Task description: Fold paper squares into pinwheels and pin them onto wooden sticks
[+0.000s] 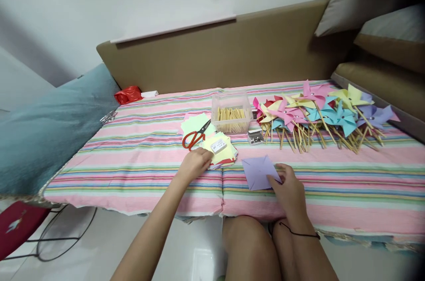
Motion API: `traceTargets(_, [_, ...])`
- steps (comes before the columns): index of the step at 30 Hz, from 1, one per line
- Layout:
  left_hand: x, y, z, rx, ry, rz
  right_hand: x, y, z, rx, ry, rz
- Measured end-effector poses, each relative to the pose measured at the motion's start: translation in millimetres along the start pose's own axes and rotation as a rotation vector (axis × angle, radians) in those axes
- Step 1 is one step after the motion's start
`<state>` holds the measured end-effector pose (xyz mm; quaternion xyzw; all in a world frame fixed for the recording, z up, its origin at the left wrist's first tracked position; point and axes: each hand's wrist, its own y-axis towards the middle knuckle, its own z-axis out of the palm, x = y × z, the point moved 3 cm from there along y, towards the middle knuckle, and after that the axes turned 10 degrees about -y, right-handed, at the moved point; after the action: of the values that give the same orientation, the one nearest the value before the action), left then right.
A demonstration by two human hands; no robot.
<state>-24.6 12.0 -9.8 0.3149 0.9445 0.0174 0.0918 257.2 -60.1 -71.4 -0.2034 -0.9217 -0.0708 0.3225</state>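
Note:
My right hand (289, 188) pinches the right edge of a purple paper square (259, 172) with slits cut at its corners. Beside a stack of coloured paper squares (222, 154), yellow on top, is my left hand (195, 163); its fingers are curled together and whatever they may hold is hidden. Just beyond that hand lie scissors (194, 137) with orange-red handles, over pale green paper sheets (195, 124). A small white box (218, 146) rests on the yellow paper. Another small box (255, 137), open, contains small metal pieces.
A clear plastic tub (232, 97) of wooden sticks stands behind the papers. Many finished paper pinwheels (345, 117) are heaped at the right. A red plastic bag (129, 94) and a metallic item (108, 117) lie far left on the striped cloth (133, 183). A red stool (21, 228) stands lower left.

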Motion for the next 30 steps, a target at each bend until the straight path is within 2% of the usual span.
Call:
traceTargets(4, [7.1,-1.8,-6.9,-0.02,-0.037,0.02,-2.6,-0.2,1.0,0.005,-0.02,0.008])
traceTargets(13, [1.5,5.6,-6.7,0.044,-0.009,0.059,0.1,1.0,-0.4,0.013,-0.08,0.012])
traceTargets(24, [-8.1,10.0,14.2,-0.014,0.098,-0.086,5.5,-1.2,-1.9,0.018,-0.117,-0.006])
traceTargets(30, [-7.0,9.4,10.7,-0.041,0.135,-0.1,8.4,-2.8,-3.2,0.025,-0.143,-0.004])
